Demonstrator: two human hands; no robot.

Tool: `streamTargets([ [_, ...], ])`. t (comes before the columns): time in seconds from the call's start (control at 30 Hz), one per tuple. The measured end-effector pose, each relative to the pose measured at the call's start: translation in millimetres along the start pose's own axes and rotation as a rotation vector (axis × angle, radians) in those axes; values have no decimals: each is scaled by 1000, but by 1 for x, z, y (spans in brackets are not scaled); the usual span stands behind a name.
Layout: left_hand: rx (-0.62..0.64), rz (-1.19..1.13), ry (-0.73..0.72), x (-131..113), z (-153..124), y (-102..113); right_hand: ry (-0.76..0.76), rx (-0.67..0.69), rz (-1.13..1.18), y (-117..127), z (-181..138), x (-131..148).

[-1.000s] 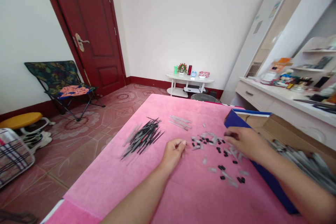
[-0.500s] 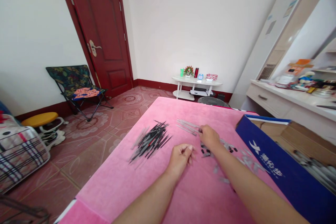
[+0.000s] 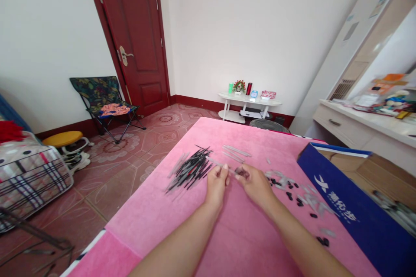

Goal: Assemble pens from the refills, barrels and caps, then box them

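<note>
My left hand (image 3: 216,184) pinches a slim, pale grey pen barrel (image 3: 214,162), whose far end sticks out to the upper left. My right hand (image 3: 255,182) is closed at the barrel's other end, its fingers around a small dark piece (image 3: 239,171) that is partly hidden. Just beyond the hands, several similar pale barrels (image 3: 236,153) lie side by side. Left of my left hand is a heap of thin black and grey pen refills (image 3: 191,169). To the right of my right hand, small black plugs (image 3: 290,196) and short clear caps (image 3: 310,199) are scattered.
A pink cloth (image 3: 234,233) covers the table. Along its right side stands an open blue box (image 3: 338,199) holding grey tubes (image 3: 399,214). Beyond are a low white stand (image 3: 250,99), a folding chair (image 3: 104,95) and a dresser (image 3: 357,125).
My right hand has come back from the row of barrels toward my left hand. A pale barrel is now held between both hands. The view has shifted slightly left.
</note>
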State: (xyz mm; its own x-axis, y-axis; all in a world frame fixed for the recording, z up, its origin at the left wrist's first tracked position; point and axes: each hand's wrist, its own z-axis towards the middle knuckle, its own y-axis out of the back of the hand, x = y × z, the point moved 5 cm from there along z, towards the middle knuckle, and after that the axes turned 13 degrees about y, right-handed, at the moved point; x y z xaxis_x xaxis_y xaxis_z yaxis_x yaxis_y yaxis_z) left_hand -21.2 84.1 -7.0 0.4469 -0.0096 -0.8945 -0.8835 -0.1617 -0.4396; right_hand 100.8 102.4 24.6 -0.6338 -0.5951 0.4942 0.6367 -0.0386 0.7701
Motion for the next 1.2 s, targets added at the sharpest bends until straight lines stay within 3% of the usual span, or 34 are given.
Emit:
streamTargets([
  [0.13,-106,-191,-101,-33,11,18,32,-23,82,-24,5,19],
  [0.33,-73,-504,-120,-75,27,43,187,112,-22,-59,21,58],
  [0.53,-44,-605,-65,-79,31,51,194,285,-245,-73,38,72],
  [0.73,-46,-639,-10,-71,36,51,301,312,-365,-61,30,73],
  [0.8,-39,-655,-4,-70,37,52,264,220,-344,-45,22,58],
  [0.9,-21,-666,24,-65,37,47,129,-110,-165,-8,11,30],
  [1.0,33,-655,100,-50,30,30,-25,-514,243,27,-2,6],
  [1.07,66,-657,169,-36,23,16,-81,-713,539,39,-9,1],
  [1.2,112,-709,331,-9,8,-7,-71,-843,793,49,-14,12],
])
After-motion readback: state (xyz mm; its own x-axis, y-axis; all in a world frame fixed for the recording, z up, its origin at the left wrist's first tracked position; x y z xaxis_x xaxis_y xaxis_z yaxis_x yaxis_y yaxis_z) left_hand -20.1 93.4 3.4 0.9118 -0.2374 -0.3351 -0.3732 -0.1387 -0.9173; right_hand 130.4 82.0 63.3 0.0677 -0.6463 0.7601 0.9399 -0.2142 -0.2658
